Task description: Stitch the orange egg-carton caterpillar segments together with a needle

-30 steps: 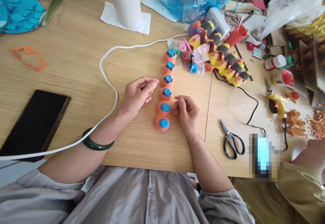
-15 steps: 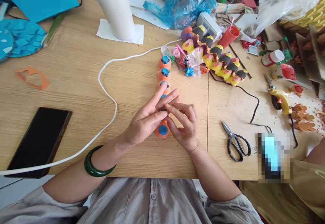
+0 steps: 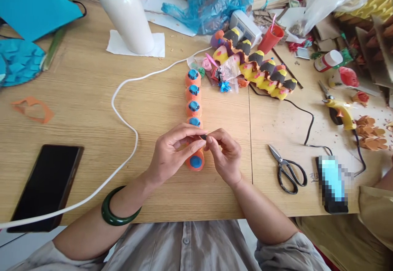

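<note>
- We have a small dark soft-looking piece (image 3: pixel 203 137) held up between both hands, above the lower part of a strip of orange domed cups topped with blue discs (image 3: pixel 193 114), which lies lengthwise on the pale wood-grain counter (image 3: pixel 172 199).
- The fingers of our left hand (image 3: pixel 170 152) pinch one end of the piece between thumb and forefinger; those of our right hand (image 3: pixel 227 154) are pressed together and pinching its other end.
- If we squeeze too hard, we could flatten or tear the piece, since it looks thin and slight.
- Should either pinch slip, it could drop onto the cups or the counter, and something so small and dark would be easy to lose.
- Our hands cover the second-lowest cup, so we cannot tell its state; working half blind there, we could set something down crooked.
- A dropped wrist might knock the strip sideways, as we see nothing holding it in place.
- The white round cable (image 3: pixel 135 140) loops just beside our left forearm; an elbow swung outward might catch it and drag the black flat phone (image 3: pixel 46 185) beneath it.
- Reaching right without looking, we could brush the black-handled metal scissors (image 3: pixel 287 170).
</note>
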Demonstrator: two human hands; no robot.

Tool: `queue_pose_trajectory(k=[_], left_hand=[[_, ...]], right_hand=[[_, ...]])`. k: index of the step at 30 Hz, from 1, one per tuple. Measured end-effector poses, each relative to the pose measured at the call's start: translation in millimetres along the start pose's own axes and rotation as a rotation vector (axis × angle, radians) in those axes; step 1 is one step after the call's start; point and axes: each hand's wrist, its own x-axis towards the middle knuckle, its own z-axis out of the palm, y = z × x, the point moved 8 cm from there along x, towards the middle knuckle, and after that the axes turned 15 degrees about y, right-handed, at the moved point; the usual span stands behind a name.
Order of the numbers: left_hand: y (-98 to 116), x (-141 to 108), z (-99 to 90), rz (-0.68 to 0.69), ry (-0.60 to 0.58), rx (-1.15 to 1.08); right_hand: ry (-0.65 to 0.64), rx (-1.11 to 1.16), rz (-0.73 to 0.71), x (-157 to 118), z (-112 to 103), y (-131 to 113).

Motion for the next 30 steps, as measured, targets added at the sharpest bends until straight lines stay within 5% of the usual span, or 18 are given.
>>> queue_pose_trajectory(k=[9, 23, 30], left_hand=[[5, 1, -5.6, 0.094, 0.067, 0.080], [6, 1, -5.7, 0.154, 0.059, 0.129], [10, 1, -6.7, 0.268, 0.066, 0.124]], right_hand=[[-0.045, 0.153, 0.228, -5, 5, 17], [-0.013, 0.201, 0.297, -4, 4, 20], [-0.025, 0.182, 0.167, -3, 3, 13]])
